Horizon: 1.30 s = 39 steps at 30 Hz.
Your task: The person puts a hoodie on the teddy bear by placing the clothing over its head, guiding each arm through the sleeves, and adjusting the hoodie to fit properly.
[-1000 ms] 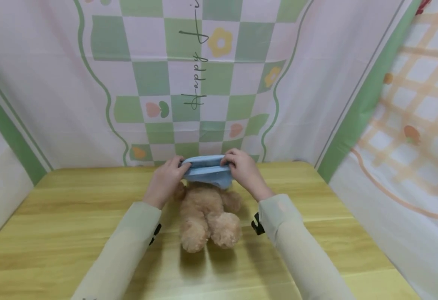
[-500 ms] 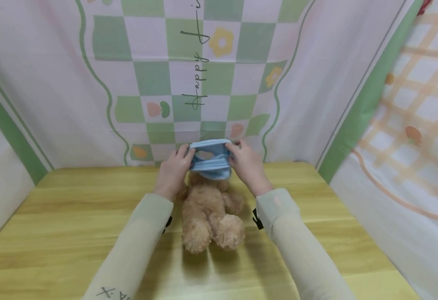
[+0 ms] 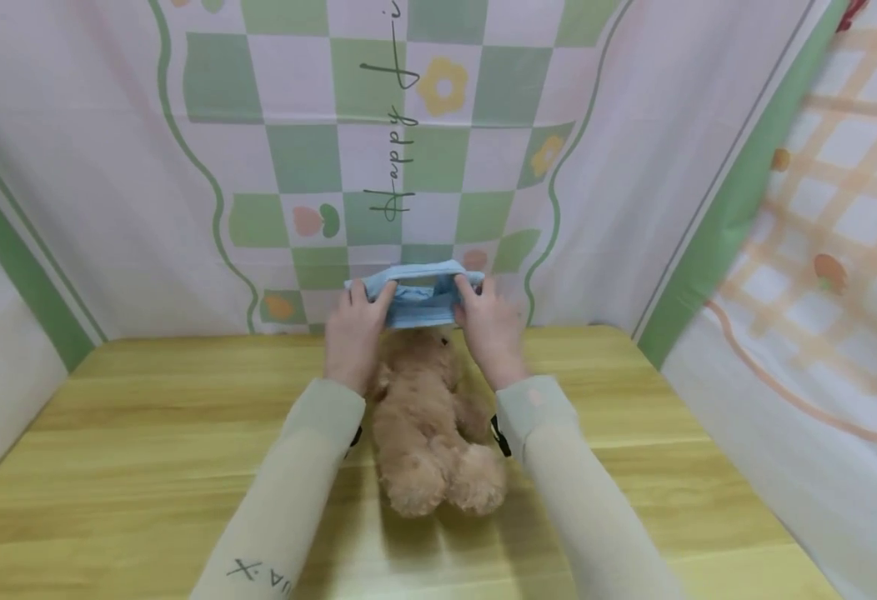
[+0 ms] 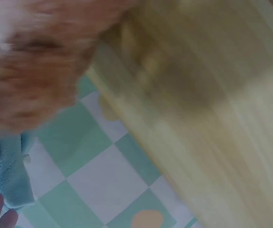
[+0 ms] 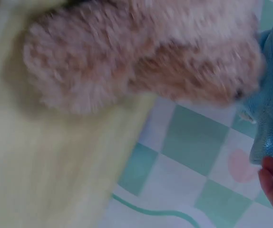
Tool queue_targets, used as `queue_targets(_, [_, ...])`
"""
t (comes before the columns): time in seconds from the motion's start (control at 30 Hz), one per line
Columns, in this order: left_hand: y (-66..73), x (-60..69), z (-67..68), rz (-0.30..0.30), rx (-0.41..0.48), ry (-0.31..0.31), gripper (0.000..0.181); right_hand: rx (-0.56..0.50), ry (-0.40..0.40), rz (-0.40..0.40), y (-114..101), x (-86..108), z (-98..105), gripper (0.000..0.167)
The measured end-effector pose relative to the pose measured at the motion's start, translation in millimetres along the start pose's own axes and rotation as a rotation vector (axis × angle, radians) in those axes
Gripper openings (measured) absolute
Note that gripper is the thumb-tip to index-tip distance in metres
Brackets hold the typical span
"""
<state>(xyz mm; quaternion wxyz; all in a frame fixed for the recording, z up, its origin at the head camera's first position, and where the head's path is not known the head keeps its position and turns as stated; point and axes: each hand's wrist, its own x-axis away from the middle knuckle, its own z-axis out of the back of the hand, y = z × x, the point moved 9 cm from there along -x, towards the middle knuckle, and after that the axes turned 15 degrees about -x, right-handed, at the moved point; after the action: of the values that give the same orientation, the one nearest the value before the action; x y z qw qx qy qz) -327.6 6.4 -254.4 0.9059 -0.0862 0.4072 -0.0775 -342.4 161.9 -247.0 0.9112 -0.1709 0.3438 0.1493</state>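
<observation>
A small blue fuzzy doll garment, perhaps a top, is stretched between my hands just above the head of a light brown teddy bear. My left hand pinches the garment's left edge and my right hand pinches the right edge, so its opening gapes. Legs toward me, the bear is on the table, its head below the cloth. In the left wrist view the blue cloth lies beside the blurred bear. Fingertips touch the cloth in the right wrist view.
The wood-grain table ends close behind the garment. A green-and-white checked cloth with lettering hangs behind it, and an orange-checked cloth hangs at the right.
Both hands have lifted the blue garment upward and away from the bear's head, and its opening has spread. The bear has shifted slightly right, and more of its head shows.
</observation>
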Motion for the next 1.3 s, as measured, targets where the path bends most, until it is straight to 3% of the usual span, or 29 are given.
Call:
queue_targets(0.23, [4.4,15.6,-19.0,-0.025,-0.072,-0.153,0.054,-0.117,-0.211,-0.131,16.3,25.2,-44.9,0.035])
queue_targets(0.5, [-1.4,18.7,-24.3,-0.029,-0.036,-0.222,0.057,-0.397,-0.386,-0.255,18.4,35.7,-73.2,0.046])
queue_targets(0.73, [-1.1,19.5,-38.0,-0.034,0.034,-0.474,0.067,-0.452,-0.417,-0.330,12.9,36.5,-81.0,0.048])
queue_targets(0.83, [-0.9,22.0,-41.8,-0.008,0.086,-0.541,0.073,-0.456,-0.406,-0.339,9.7,35.2,-81.3,0.049])
queue_targets(0.93, [-1.1,23.6,-42.5,0.018,0.120,-0.521,0.071,-0.469,-0.398,-0.364,8.9,33.8,-82.2,0.049])
queue_targets(1.07, [-1.6,25.4,-41.6,0.035,0.142,-0.411,0.061,-0.521,-0.388,-0.416,9.7,32.8,-84.1,0.052])
queue_targets(1.3, [2.8,38.9,-45.7,-0.011,0.148,-0.317,0.060,-0.607,-0.370,-0.546,16.1,41.4,-90.2,0.060])
